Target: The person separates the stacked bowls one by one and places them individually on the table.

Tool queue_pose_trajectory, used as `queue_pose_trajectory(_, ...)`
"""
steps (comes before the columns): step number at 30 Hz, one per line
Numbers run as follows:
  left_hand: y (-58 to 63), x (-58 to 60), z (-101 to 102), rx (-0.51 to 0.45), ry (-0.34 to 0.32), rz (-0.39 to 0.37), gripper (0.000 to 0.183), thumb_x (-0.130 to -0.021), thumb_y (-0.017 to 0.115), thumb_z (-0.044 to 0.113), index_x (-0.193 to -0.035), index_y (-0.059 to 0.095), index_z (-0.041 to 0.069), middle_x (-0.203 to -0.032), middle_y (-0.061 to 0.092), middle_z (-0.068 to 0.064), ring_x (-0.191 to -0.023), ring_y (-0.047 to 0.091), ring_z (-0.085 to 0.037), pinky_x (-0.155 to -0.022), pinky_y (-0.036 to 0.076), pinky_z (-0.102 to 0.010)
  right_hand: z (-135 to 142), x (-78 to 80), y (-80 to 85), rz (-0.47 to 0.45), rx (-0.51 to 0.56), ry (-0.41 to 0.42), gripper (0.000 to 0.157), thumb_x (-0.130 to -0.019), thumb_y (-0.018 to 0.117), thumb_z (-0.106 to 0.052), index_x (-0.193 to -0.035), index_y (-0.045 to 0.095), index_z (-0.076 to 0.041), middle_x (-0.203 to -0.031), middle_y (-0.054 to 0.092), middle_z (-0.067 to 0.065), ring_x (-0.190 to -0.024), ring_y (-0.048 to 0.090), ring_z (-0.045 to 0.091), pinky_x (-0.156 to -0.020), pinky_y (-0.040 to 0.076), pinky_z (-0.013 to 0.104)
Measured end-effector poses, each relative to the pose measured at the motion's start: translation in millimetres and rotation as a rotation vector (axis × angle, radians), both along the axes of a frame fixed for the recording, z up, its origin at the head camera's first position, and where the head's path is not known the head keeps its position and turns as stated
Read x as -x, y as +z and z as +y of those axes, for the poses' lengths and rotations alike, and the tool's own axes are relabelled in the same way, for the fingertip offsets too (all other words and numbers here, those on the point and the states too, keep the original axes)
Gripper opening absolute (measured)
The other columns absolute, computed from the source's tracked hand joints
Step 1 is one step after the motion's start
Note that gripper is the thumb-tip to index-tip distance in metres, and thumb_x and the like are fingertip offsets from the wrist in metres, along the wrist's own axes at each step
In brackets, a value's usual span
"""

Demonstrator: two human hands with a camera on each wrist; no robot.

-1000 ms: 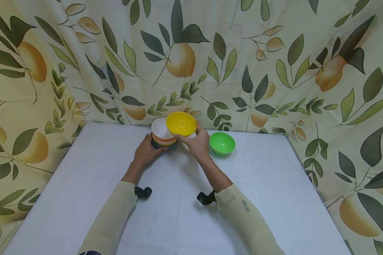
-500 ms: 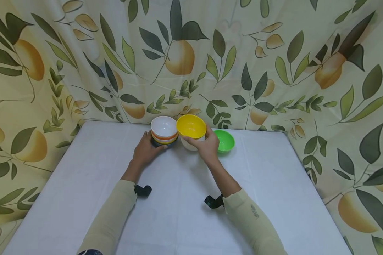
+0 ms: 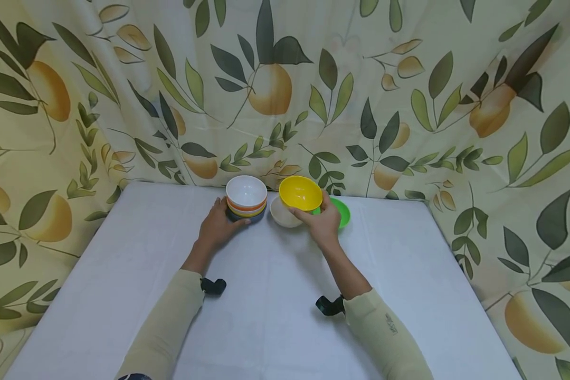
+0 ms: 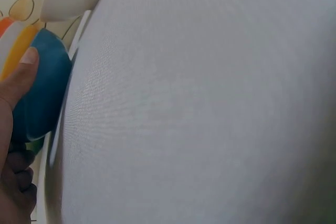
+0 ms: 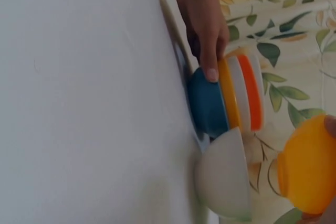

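Right hand [image 3: 326, 221] grips yellow bowl [image 3: 301, 193] (partly hiding green bowl [image 3: 344, 212]); left hand [image 3: 217, 224] grips stack [image 3: 246, 199].

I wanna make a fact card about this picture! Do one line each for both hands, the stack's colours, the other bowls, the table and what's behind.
Left hand: holds the stack of bowls low down
Stack colours, bottom to top: blue, yellow, white, orange, white
Right hand: holds a yellow bowl, raised off the table
Other bowls: one loose white bowl, one green bowl, partly hidden
Table: white
Behind: fruit-and-leaf patterned cloth
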State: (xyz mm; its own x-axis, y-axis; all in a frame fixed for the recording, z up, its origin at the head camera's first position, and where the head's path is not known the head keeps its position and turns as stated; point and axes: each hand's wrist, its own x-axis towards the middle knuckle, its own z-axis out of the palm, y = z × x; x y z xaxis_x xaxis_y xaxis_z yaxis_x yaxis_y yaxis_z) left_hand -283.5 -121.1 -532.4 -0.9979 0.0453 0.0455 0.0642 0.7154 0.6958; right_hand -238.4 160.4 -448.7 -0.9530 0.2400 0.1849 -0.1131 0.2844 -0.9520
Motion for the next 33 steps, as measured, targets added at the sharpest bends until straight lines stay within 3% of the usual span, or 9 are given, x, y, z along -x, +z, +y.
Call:
queue_pose_trajectory(4,2.0,-2.0,-0.4,0.009,-0.005,-0.004,0.106,-0.089,0.080,0.058,-0.166,0.029,0.006,-0.169,0.030,-0.021,-0.159,0.017,-0.037,-0.123,0.025,-0.062,10.9,0.0,2.2,-0.011,-0.004,-0.003,0.098,-0.081,0.095,-0.022,-0.159,0.040,-0.001,-0.161,0.047,0.010,-0.150,0.040,0.021,-0.124,0.030,0.034)
queue_pose_trajectory(10,2.7,-2.4,-0.5,0.030,-0.014,0.017,0.105,-0.089,0.079,0.059,-0.165,0.030,0.004,-0.168,0.032,-0.022,-0.158,0.020,-0.037,-0.123,0.026,-0.061,25.3,-3.1,3.1,0.046,-0.028,-0.022,0.089,-0.080,0.095,-0.021,-0.154,0.050,-0.004,-0.150,0.059,0.006,-0.140,0.051,0.020,-0.119,0.038,0.032)
queue_pose_trajectory(25,2.7,-2.4,-1.3,0.032,-0.014,0.006,0.106,-0.089,0.080,0.057,-0.165,0.029,0.004,-0.168,0.032,-0.022,-0.158,0.021,-0.038,-0.123,0.026,-0.060,50.6,-8.3,3.8,0.054,-0.014,-0.071,0.082,-0.079,0.096,-0.020,-0.148,0.055,-0.002,-0.143,0.063,0.009,-0.132,0.056,0.022,-0.116,0.042,0.034)
queue_pose_trajectory(33,2.8,-1.6,-1.2,0.027,-0.018,0.012,0.104,-0.089,0.079,0.058,-0.165,0.030,0.005,-0.168,0.032,-0.021,-0.158,0.021,-0.037,-0.123,0.027,-0.059,66.4,-9.5,-1.2,0.025,-0.027,-0.117,0.083,-0.080,0.096,-0.026,-0.149,0.055,-0.003,-0.149,0.060,0.007,-0.141,0.050,0.019,-0.122,0.034,0.036)
